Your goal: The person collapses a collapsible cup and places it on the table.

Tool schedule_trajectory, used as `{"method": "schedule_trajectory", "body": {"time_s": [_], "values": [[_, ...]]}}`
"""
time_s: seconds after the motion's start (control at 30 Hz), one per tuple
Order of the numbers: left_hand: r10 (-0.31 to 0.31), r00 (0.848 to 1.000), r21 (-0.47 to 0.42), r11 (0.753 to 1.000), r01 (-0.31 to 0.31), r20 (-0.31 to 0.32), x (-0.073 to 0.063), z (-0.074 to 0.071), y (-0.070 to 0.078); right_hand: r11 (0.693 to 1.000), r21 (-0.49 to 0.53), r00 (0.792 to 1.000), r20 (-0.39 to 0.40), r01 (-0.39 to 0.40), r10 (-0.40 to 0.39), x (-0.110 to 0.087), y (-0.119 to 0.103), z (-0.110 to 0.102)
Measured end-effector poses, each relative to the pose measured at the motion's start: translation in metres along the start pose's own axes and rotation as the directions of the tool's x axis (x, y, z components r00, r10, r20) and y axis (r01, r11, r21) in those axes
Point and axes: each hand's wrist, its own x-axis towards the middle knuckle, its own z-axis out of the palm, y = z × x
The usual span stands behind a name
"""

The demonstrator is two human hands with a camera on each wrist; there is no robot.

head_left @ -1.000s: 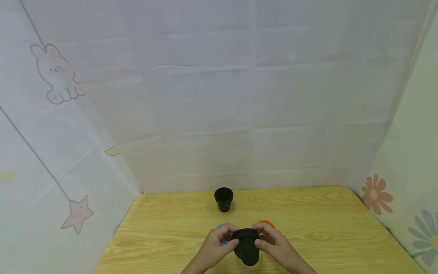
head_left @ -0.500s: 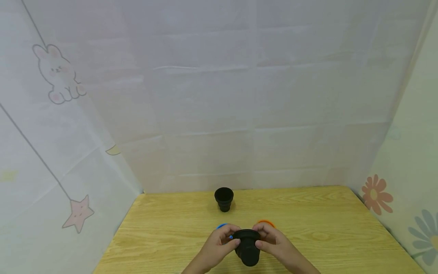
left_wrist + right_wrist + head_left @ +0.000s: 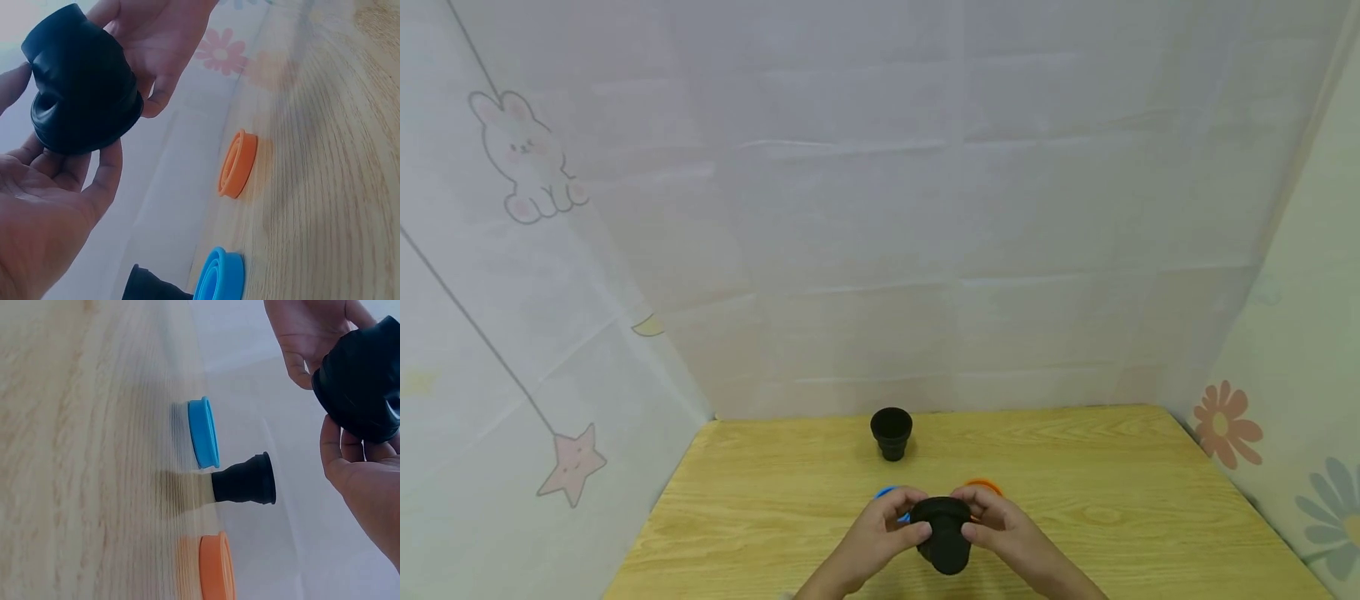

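Both hands hold a black collapsible cup [image 3: 948, 546] above the near part of the table. Its wide rim points away from the person and its narrow base toward them. The left hand [image 3: 874, 537] grips its left side, thumb on the wall and fingers at the rim. On the opposite side the right hand [image 3: 1011, 537] grips it the same way. A dent shows in the stepped wall of the cup [image 3: 87, 87] in the left wrist view. A second black collapsible cup [image 3: 892, 435] stands upright, fully extended, toward the back of the table.
Behind the hands lie a flattened blue collapsible cup [image 3: 203, 432] and a flattened orange one [image 3: 238, 164], partly hidden in the head view. The wood-grain table [image 3: 760, 492] is bordered by pale printed sheets [image 3: 850, 250] at the back and both sides.
The held cup has tipped slightly, its base now a little higher in the head view. Both hands keep their grip, the thumbs shifting slightly on the wall.
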Motion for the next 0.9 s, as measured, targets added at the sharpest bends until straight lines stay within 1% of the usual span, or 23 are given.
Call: {"method": "schedule_trajectory", "body": {"time_s": [0.13,0.23,0.43,0.7,0.9], "values": [[-0.011,1.0,-0.012,1.0,0.012,0.006,0.0012,0.0006,0.0009,0.999,-0.017,0.999,-0.017,-0.046,0.045,0.0008,-0.0008,0.0004],[-0.017,1.0,-0.012,1.0,0.017,0.002,0.0019,0.0005,-0.0001,0.998,-0.027,0.998,-0.027,-0.062,0.061,0.0014,-0.0002,0.0012],[-0.002,0.999,0.054,0.999,0.004,-0.048,0.0034,0.0006,-0.0037,0.997,-0.04,0.997,-0.038,-0.066,0.065,0.0032,0.0019,0.0037],[-0.004,0.995,0.085,0.996,0.012,-0.099,0.0048,0.0027,-0.007,0.994,-0.086,0.996,-0.064,-0.063,0.057,0.0058,0.003,0.0066],[-0.008,0.989,0.13,0.991,0.027,-0.145,0.0061,0.0049,-0.0083,0.99,-0.122,0.994,-0.089,-0.073,0.062,0.0067,0.0053,0.0067]]}}
